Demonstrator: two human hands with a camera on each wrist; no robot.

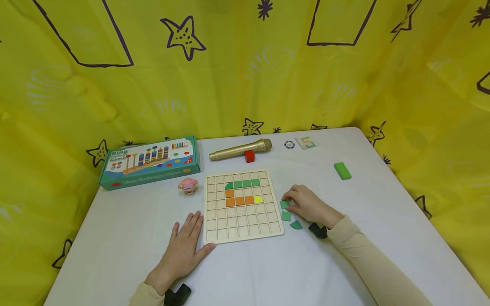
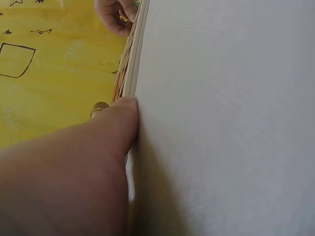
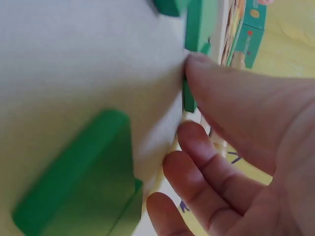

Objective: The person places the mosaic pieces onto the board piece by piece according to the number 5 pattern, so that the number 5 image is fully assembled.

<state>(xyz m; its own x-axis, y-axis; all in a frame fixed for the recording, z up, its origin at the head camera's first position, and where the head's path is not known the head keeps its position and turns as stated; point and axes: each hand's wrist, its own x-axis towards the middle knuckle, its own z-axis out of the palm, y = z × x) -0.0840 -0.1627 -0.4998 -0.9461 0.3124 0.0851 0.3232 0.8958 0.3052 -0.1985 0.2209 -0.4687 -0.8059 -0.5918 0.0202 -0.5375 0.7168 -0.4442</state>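
Observation:
A wooden grid board (image 1: 243,221) lies in the middle of the white table (image 1: 383,221). Its upper cells hold a row of green tiles (image 1: 243,184), an L of orange tiles (image 1: 235,200) and one yellow tile (image 1: 258,199). My left hand (image 1: 183,250) lies flat on the table at the board's near left corner, its thumb (image 2: 118,123) against the board's edge (image 2: 129,64). My right hand (image 1: 306,204) is curled just right of the board and pinches a green tile (image 1: 284,204); the thumb (image 3: 211,78) presses that green tile (image 3: 188,98). Two more green tiles (image 1: 286,216) (image 1: 296,225) lie below the hand.
Behind the board lie a gold microphone (image 1: 240,150) and a red cube (image 1: 249,156). A ring game box (image 1: 150,162) and a pink toy (image 1: 188,185) sit at the back left. A chip (image 1: 289,144), a small card (image 1: 307,142) and a green block (image 1: 342,170) are at the right. Yellow cloth surrounds the table.

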